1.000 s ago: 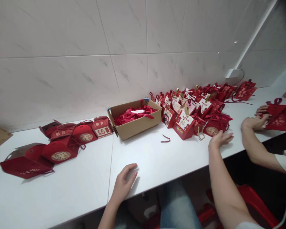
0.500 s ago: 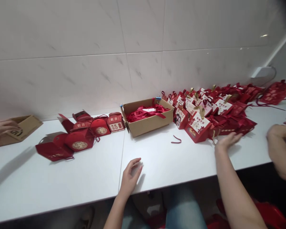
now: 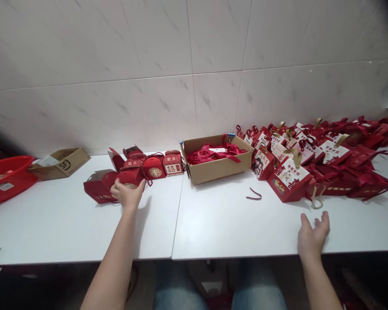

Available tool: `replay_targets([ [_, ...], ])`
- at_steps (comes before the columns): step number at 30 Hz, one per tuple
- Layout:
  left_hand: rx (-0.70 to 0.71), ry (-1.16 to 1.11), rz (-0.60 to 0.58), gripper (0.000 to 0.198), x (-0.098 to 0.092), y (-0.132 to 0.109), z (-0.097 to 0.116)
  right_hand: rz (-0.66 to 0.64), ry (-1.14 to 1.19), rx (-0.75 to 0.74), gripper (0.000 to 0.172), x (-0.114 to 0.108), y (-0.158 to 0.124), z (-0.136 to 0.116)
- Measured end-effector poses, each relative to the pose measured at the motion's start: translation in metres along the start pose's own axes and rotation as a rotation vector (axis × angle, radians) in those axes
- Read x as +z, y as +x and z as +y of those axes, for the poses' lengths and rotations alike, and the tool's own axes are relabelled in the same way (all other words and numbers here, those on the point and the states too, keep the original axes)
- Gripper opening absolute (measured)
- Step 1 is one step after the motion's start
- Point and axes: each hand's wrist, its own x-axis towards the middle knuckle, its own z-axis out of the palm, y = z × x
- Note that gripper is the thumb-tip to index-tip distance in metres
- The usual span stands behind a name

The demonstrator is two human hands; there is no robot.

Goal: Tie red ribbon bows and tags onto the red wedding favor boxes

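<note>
My left hand (image 3: pixel 126 194) spans the front of a red gift box (image 3: pixel 129 175) with a round gold emblem, its thumb at the right edge and its fingers at the left. Touching that box on the left is an open-topped red gift box (image 3: pixel 98 187). Two more small red boxes, one with a round gold emblem (image 3: pixel 155 167) and one with a square white panel (image 3: pixel 173 163), stand to the right. Over the table's front right, my right hand (image 3: pixel 313 234) is empty with fingers spread, below a finished-looking red gift bag (image 3: pixel 289 178).
A cardboard box (image 3: pixel 218 171) of red ribbons stands mid-table by the wall. A short dark red ribbon (image 3: pixel 255 194) lies before it. Rows of red gift bags (image 3: pixel 339 150) fill the right. A flattish carton (image 3: pixel 60 165) and a red basin (image 3: pixel 11 183) sit at the left.
My left hand has moved left and forward from the front middle of the table onto the red gift box. My right hand has drawn back from the gift bags. The view has shifted left.
</note>
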Motion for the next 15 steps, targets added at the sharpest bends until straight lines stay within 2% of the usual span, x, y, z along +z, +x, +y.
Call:
replay_targets([
  [4,-0.087,0.108,-0.07,0.105,0.008,0.013,-0.008,0.001,0.023,0.01,0.085,-0.001,-0.001,-0.001],
  [9,-0.01,0.112,-0.051,0.093,0.013,0.021,-0.029,-0.004,0.045,0.013,0.085,-0.001,-0.004,-0.006],
  [12,0.045,-0.008,-0.049,0.087,0.006,0.02,-0.036,-0.01,0.061,0.009,0.084,0.0,-0.004,-0.005],
  [15,0.021,-0.161,0.002,0.088,-0.008,0.008,-0.033,-0.009,0.075,0.006,0.083,0.001,-0.003,-0.004],
])
